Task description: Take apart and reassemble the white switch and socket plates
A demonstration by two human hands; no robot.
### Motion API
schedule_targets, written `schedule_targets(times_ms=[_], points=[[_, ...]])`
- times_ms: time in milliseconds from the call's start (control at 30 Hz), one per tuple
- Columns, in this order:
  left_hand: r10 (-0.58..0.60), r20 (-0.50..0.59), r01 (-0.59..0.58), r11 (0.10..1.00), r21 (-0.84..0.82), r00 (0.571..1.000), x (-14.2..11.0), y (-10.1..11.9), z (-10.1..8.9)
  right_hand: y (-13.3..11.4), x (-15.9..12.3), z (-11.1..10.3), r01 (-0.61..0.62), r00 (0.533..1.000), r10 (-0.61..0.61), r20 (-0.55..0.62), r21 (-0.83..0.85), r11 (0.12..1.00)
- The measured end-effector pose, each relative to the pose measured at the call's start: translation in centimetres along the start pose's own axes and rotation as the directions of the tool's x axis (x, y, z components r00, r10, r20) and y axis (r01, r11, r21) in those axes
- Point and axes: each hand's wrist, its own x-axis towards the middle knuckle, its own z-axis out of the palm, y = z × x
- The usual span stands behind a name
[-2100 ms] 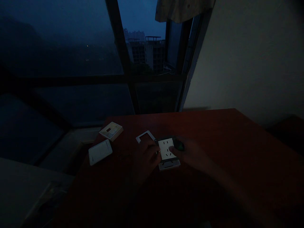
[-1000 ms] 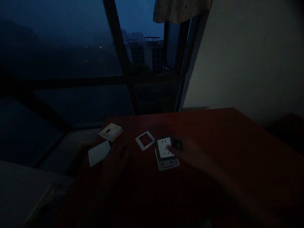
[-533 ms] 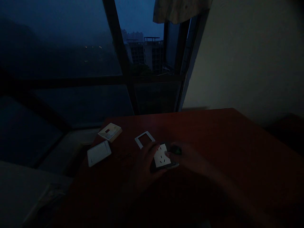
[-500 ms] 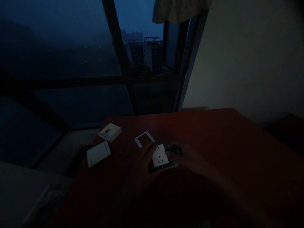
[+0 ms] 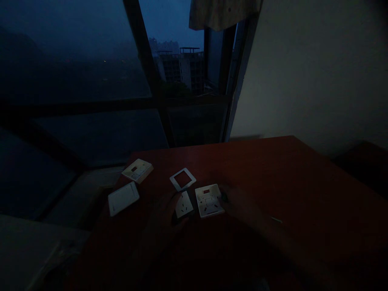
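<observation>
In the dim light, my left hand (image 5: 165,212) grips a white socket insert (image 5: 184,204) with a dark body, fingers along its left and lower sides. Just right of it is a square white back box (image 5: 209,207) with slots and a cutout, apart from the insert. At the box's right edge my right hand (image 5: 239,200) is curled round a dark, green-tinted object (image 5: 224,197), possibly a tool handle. Whether these fingers also hold the box is too dark to tell. A square white frame (image 5: 182,188) lies beyond the insert.
A second white box (image 5: 138,178) and a white cover plate (image 5: 123,198) lie near the left edge of the reddish table (image 5: 257,161). By my right forearm shows a thin pale piece (image 5: 277,220). Behind are a window (image 5: 121,133) and a wall (image 5: 303,81).
My left hand has moved left with the socket insert, parting it from the back box, which now shows fully. My right hand stays close to the box's right side.
</observation>
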Motion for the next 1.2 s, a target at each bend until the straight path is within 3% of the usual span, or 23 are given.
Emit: schedule_targets(times_ms=[233, 500, 733, 833, 900, 1100, 1200], points=[[0.110, 0.068, -0.111, 0.994, 0.010, 0.992, 0.5, 0.7, -0.1, 1.4, 0.4, -0.8, 0.036, 0.999, -0.035, -0.035, 0.035, 0.999], [0.011, 0.036, -0.004, 0.983, -0.184, 0.999, 3.8, 4.5, -2.3, 0.1, 0.3, -2.3, 0.097, 0.989, -0.089, -0.117, 0.064, 0.993], [0.210, 0.065, -0.201, 0.972, -0.124, 0.976, 6.7, 5.4, -3.2, -1.5, 0.5, -2.7, 0.145, 0.979, -0.129, -0.157, 0.090, 0.985], [0.197, 0.044, -0.195, 0.980, -0.051, 0.979, 7.3, 4.6, -3.5, -1.5, 0.6, -2.5, 0.190, 0.966, -0.162, -0.203, 0.131, 0.973], [0.126, 0.006, -0.126, 0.992, 0.005, 0.992, 7.7, 3.3, -3.7, -1.3, 0.7, -2.3, 0.187, 0.959, -0.154, -0.237, 0.124, 0.975], [-0.192, -0.083, 0.202, 0.969, 0.138, 0.978, 8.3, -2.8, -3.8, -0.5, 0.8, -1.7, 0.150, 0.962, -0.127, -0.243, 0.077, 0.986], [-0.212, -0.075, 0.221, 0.964, 0.146, 0.974, 8.4, -5.2, -3.7, -0.3, 0.7, -1.5, 0.150, 0.967, -0.129, -0.219, 0.078, 0.986]])
